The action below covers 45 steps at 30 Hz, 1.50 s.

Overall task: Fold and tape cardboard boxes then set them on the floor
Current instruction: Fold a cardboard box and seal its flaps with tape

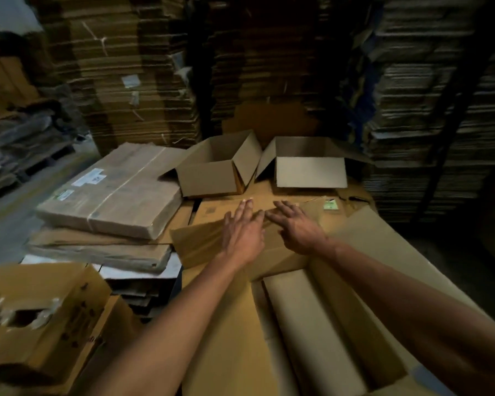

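1. Towering stacks of flattened corrugated cardboard [132,67] fill the 10 to 2 o'clock background, their edges blurred and dim.
2. A large open cardboard box [312,324] spreads from centre to 5 o'clock, its smooth brown flaps cut off by the lower frame.
3. A strapped bundle of flat cartons [112,195] lies at 9 o'clock; its white label is unreadable.
4. Two small erected boxes, left [212,178] and right [312,172], sit open at 12 o'clock.
5. The left hand [243,232] and right hand [297,230] press flat, fingers straight and spread, on the big box's far flap, grasping nothing.
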{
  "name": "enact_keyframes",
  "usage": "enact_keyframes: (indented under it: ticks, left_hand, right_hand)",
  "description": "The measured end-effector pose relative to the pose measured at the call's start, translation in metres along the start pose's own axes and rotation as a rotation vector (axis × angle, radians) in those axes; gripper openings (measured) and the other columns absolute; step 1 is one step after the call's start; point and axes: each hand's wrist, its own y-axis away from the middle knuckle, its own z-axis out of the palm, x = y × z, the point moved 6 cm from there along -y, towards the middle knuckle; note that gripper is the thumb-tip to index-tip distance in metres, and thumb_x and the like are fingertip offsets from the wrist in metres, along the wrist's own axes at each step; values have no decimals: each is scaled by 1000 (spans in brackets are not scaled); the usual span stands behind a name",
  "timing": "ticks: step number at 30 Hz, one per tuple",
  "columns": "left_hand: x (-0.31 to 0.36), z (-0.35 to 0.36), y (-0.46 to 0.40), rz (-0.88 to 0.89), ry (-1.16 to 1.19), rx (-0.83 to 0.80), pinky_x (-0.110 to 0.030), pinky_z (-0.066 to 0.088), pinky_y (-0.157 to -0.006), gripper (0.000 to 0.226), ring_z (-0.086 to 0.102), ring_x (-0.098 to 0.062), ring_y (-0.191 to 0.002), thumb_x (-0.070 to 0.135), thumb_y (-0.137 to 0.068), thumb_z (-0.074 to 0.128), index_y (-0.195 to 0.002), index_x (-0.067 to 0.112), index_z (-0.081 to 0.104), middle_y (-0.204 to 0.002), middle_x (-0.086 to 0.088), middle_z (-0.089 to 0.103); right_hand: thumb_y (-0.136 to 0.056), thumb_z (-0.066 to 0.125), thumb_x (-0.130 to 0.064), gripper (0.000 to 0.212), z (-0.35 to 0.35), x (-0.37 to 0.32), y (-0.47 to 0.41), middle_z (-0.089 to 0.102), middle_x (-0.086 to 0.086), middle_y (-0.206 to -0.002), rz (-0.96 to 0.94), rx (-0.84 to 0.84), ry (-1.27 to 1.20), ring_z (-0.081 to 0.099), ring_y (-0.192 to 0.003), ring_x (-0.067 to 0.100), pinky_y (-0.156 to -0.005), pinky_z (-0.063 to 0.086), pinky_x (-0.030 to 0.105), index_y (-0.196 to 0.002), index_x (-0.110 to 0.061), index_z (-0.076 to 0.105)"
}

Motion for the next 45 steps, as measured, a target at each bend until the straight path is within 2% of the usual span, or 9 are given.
enact_keyframes:
  ticks: [4, 10, 13, 16, 21, 29, 37, 41, 45]
  left_hand:
    - [20, 31, -30, -87, -79, -173, -66, -10, -123, 82, -18, -36, -157, 35, -106, 47, -164, 9, -4, -171, -19, -16]
    - [6, 38, -51, -155, -54, -250, -68, -1, -123, 101, -20, -31, -157, 52, -99, 56, -164, 9, -9, -170, -14, -21]
    - [-1, 35, -63, -171, -22, -281, -68, 7, -123, 100, -14, -29, -159, 53, -99, 58, -165, 12, -5, -172, -10, -15]
    - [-2, 39, -64, -196, 2, -275, -70, 10, -122, 101, -12, -29, -159, 54, -98, 59, -165, 12, -4, -173, -10, -13]
    - [4, 42, -61, -214, 31, -242, -75, 6, -119, 99, -13, -30, -159, 48, -98, 61, -165, 12, -3, -173, -10, -12]
    - [10, 22, -32, -166, 100, -144, -75, 5, -119, 81, 3, -25, -160, 35, -99, 62, -165, 19, 17, -173, -4, 10]
    - [48, 33, 57, -114, 80, -90, -78, 5, -117, 77, 4, -22, -160, 39, -102, 54, -165, 20, 14, -174, -2, 8]
    - [66, 46, 88, -134, 38, -134, -86, 8, -110, 75, 14, -25, -159, 41, -101, 53, -164, 18, 19, -172, -4, 16]
    - [76, 65, 108, -156, 8, -224, -89, 6, -107, 74, 26, -32, -154, 44, -99, 53, -162, 18, 24, -167, -3, 30]
  right_hand:
    - [-103, 53, -30, 70, -19, 49, 23, 5, 8, -172, 174, 2, -28, 0, -158, 29, -127, 11, 53, -162, -38, 17]
    - [-98, 49, -63, 85, -5, 175, 134, 6, 19, -170, 879, -80, -90, -2, -155, 46, -119, 2, 71, -163, -34, 2]
    - [-98, 54, -60, 82, -2, 208, 177, 38, 21, -157, 1014, -115, -257, 36, -144, 43, -114, 30, 64, -162, -25, 18]
    - [-99, 63, -41, 57, -20, 194, 181, 61, 12, -134, 892, -94, -410, 60, -110, 26, -89, 49, 39, -148, -19, 47]
    - [-103, 59, -35, 40, -51, 115, 161, 70, -2, -115, 579, -102, -684, 70, -92, 12, -71, 55, 26, -142, -30, 55]
    - [-107, 52, -36, 42, 30, 22, 144, 56, 1, -148, 297, -416, -622, 52, -135, 21, -102, 40, 32, -147, -22, 55]
    - [-103, 57, -17, 40, 113, 5, 170, 58, -3, -146, 265, -557, -464, 52, -136, 17, -112, 43, 33, -142, -17, 56]
    - [-101, 62, -25, 38, 107, -5, 182, 57, 4, -138, 178, -545, -381, 57, -128, 24, -105, 47, 35, -137, -17, 56]
    - [-96, 67, -45, 62, 58, -21, 208, 45, -2, -157, 79, -591, -404, 47, -140, 20, -111, 38, 30, -152, -30, 46]
